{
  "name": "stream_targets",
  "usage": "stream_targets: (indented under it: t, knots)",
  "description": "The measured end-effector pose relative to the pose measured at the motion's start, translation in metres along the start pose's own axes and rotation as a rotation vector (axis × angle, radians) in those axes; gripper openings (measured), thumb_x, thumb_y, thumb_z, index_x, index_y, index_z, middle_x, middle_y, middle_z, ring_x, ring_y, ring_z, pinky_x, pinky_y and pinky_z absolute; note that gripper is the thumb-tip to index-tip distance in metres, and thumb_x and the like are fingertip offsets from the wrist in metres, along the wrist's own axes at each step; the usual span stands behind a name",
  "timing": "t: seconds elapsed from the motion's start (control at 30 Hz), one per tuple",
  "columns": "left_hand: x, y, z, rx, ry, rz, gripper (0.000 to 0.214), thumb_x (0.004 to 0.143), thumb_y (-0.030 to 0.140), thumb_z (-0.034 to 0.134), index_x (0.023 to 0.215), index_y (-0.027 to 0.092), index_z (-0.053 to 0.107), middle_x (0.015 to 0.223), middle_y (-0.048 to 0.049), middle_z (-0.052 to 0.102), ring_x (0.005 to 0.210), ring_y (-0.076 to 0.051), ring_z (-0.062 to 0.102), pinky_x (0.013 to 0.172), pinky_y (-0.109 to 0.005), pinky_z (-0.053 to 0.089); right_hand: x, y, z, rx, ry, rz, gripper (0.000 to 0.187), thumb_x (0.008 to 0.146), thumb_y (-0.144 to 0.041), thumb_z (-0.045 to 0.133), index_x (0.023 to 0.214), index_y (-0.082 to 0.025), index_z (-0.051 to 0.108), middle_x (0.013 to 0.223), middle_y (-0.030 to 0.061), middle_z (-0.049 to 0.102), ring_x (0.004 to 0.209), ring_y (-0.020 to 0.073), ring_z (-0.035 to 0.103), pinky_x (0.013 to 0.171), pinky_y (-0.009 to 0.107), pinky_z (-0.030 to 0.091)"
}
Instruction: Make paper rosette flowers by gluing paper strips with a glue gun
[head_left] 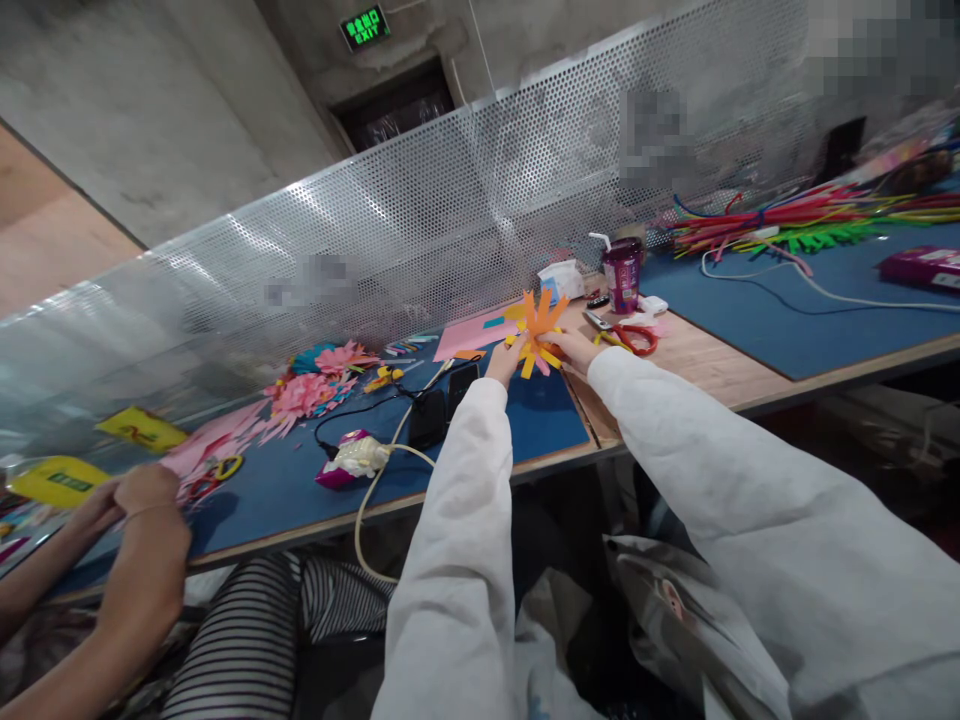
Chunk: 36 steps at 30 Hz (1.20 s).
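Observation:
Both my arms, in white sleeves, reach forward to the far side of the table. My left hand (504,362) and my right hand (574,349) both pinch an orange and yellow paper flower (537,330) with cut strips, held just above the blue mat (540,415). A pink paper sheet (472,336) lies right behind the flower. Red-handled scissors (630,338) rest on the wood just right of my right hand.
A purple cup with a straw (622,274) stands behind the scissors. Pink paper flowers (311,390), a glue gun with cable (352,462) and a black phone (442,405) lie to the left. Another person's hands (131,500) work at the far left. Coloured sticks (795,220) lie at right.

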<state>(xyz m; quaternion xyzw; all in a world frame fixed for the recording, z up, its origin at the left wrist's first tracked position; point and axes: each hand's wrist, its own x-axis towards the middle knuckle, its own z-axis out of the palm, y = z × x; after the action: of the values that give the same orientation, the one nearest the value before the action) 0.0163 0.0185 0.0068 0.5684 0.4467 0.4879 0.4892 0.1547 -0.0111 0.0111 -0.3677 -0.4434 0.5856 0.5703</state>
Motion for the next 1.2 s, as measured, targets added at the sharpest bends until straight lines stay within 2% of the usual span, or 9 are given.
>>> stream_targets:
  t: [0.17,0.33,0.57,0.67,0.77,0.87,0.93,1.03,1.2]
  knots:
    - [-0.001,0.003,0.001,-0.019,0.026,0.015,0.032,0.076,0.048,0.059,0.083,0.017,0.064,0.084,-0.0079,0.068,0.075,-0.018,0.064,0.062,-0.027,0.049,0.001,0.0,-0.001,0.006,0.005,-0.019,0.013,0.087,-0.022,0.057,0.092,-0.012,0.061,0.088,0.0023,0.066,0.075,0.0115,0.063,0.071,0.03,0.053]
    - [-0.002,0.003,-0.001,-0.015,0.049,0.04,0.027,0.073,0.042,0.065,0.08,0.016,0.062,0.081,-0.0056,0.066,0.072,-0.016,0.063,0.063,-0.025,0.049,0.007,0.004,-0.005,0.005,-0.009,-0.039,0.019,0.088,-0.028,0.056,0.098,-0.012,0.06,0.094,0.0041,0.064,0.081,0.0133,0.062,0.072,0.032,0.053]
    - [-0.003,0.006,0.001,-0.041,0.08,0.033,0.024,0.073,0.038,0.065,0.081,0.016,0.062,0.079,-0.0042,0.066,0.072,-0.016,0.063,0.064,-0.025,0.049,0.013,0.01,-0.008,0.006,0.0,-0.09,0.016,0.087,-0.027,0.058,0.091,-0.012,0.062,0.086,0.0022,0.066,0.075,0.0121,0.063,0.072,0.031,0.053]
    - [-0.003,0.01,0.001,-0.069,0.154,0.019,0.023,0.077,0.037,0.061,0.088,0.017,0.06,0.091,-0.0053,0.065,0.08,-0.015,0.063,0.064,-0.023,0.049,0.017,0.013,-0.01,-0.001,0.033,-0.138,0.01,0.08,-0.02,0.063,0.087,-0.013,0.063,0.081,0.0012,0.068,0.072,0.0114,0.063,0.072,0.029,0.052]
    - [-0.002,0.014,-0.005,-0.103,0.272,-0.008,0.024,0.082,0.037,0.054,0.098,0.019,0.054,0.105,-0.006,0.062,0.088,-0.013,0.062,0.063,-0.02,0.047,0.023,0.015,-0.014,-0.019,0.086,-0.197,0.012,0.072,-0.013,0.068,0.083,-0.013,0.064,0.077,0.0001,0.068,0.07,0.0114,0.063,0.073,0.029,0.051]
    - [-0.001,0.016,-0.011,-0.14,0.318,-0.06,0.027,0.087,0.04,0.045,0.105,0.02,0.049,0.105,-0.0068,0.061,0.085,-0.012,0.062,0.06,-0.019,0.044,0.028,0.017,-0.018,-0.045,0.122,-0.258,0.013,0.072,-0.013,0.067,0.085,-0.012,0.063,0.08,0.0001,0.068,0.074,0.0121,0.063,0.077,0.031,0.05]
    - [-0.003,0.017,-0.013,-0.166,0.275,-0.108,0.032,0.088,0.045,0.041,0.106,0.019,0.048,0.098,-0.0073,0.063,0.078,-0.012,0.062,0.058,-0.02,0.044,0.03,0.017,-0.019,-0.066,0.133,-0.289,0.014,0.072,-0.015,0.068,0.085,-0.013,0.064,0.082,-0.0002,0.067,0.077,0.0123,0.063,0.079,0.032,0.049]
    - [-0.008,0.018,-0.009,-0.188,0.135,-0.199,0.047,0.083,0.059,0.042,0.1,0.016,0.052,0.086,-0.0096,0.066,0.066,-0.015,0.063,0.057,-0.025,0.045,0.032,0.017,-0.019,-0.115,0.131,-0.315,0.017,0.069,-0.016,0.071,0.084,-0.014,0.064,0.085,-0.0005,0.067,0.084,0.0127,0.062,0.084,0.03,0.047]
    - [-0.015,0.016,0.004,-0.223,-0.154,-0.337,0.063,0.072,0.074,0.045,0.098,0.017,0.051,0.078,-0.0149,0.069,0.067,-0.026,0.066,0.064,-0.037,0.05,0.03,0.017,-0.019,-0.203,0.059,-0.312,0.02,0.086,-0.027,0.058,0.101,-0.013,0.06,0.105,0.0058,0.062,0.094,0.017,0.06,0.082,0.038,0.05]
